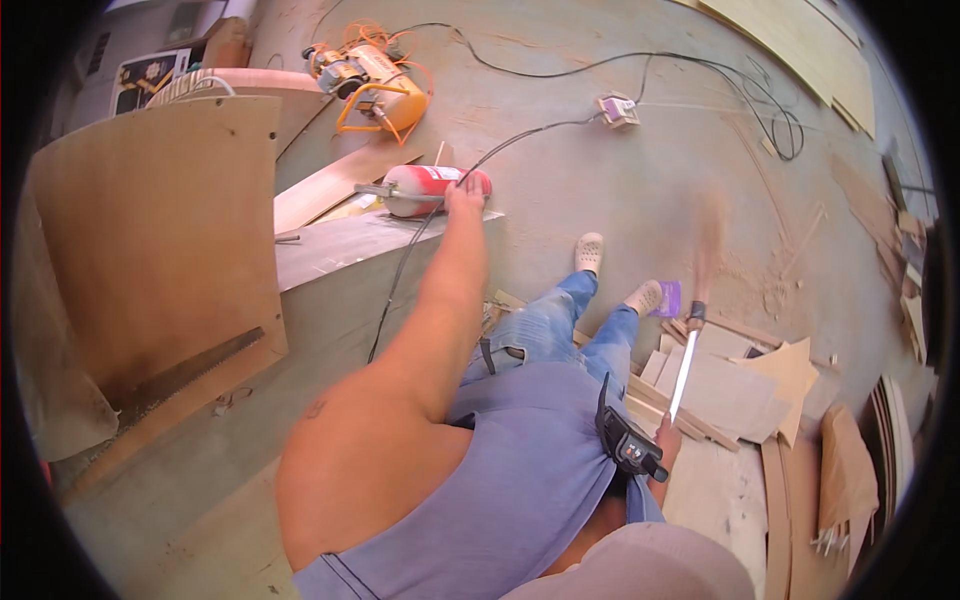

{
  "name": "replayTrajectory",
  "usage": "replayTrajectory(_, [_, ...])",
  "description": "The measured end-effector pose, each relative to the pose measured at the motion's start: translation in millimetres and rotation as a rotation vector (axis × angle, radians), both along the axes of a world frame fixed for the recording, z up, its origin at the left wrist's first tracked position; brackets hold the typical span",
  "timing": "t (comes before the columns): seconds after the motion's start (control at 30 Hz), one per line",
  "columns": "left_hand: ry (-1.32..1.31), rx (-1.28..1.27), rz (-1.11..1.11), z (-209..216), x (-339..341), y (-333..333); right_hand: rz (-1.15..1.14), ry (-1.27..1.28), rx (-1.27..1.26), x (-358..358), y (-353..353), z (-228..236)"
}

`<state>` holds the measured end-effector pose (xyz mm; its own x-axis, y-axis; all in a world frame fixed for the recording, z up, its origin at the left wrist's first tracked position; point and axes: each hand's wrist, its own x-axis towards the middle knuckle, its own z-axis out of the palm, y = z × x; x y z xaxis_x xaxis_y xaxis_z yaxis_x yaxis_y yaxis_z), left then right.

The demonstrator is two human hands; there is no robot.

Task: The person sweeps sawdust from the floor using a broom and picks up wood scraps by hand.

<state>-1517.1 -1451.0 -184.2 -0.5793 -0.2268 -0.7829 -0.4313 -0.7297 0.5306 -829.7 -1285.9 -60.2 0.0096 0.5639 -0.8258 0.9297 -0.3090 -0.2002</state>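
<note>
In the head view, the red fire-extinguisher-shaped cylinder (410, 192) lies on its side on a pale surface (340, 247), close to that surface's far edge. The left hand (464, 194) is at the cylinder's right end, its fingers apparently closed around a black cable (535, 133); whether it also touches the metal cannot be told. The cable runs from a small socket box (618, 112), beyond and right of the cylinder, across the hand and down past the cylinder's near side. A hard tug here could drag the box or loosen its plug, and cable caught against the cylinder might roll it off the surface, since nothing visible chocks it.

Well right of the cylinder, the right hand (668, 437) grips the pale handle of a broom (697, 312), whose bristles are blurred. Scrap boards (720, 390) lie loosely heaped right of the cylinder, on the near side, next to the handle; a wide swing could knock them or flick the purple packet (670, 298) by the right clog (645, 297). With attention divided between both hands, a foot might catch on slack cable or step onto uneven offcuts.
</note>
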Motion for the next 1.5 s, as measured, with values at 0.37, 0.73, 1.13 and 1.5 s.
replayTrajectory(0.37, [-0.418,-1.702,-1.948,23.4,22.9,-89.0,0.422,0.159,-0.120,-68.9,19.3,-20.4])
replayTrajectory(0.73, [-0.262,-1.677,-1.806,-28.8,25.7,-118.3,0.309,0.043,-0.278,-88.7,67.5,-7.6])
replayTrajectory(1.13, [0.132,-0.451,-0.165,39.1,1.9,-27.6,0.331,0.170,-0.047,-135.4,56.3,46.5])
replayTrajectory(1.5, [-0.224,-0.223,-0.286,-43.5,42.5,-20.0,0.498,0.084,-0.013,-169.7,77.4,39.4])
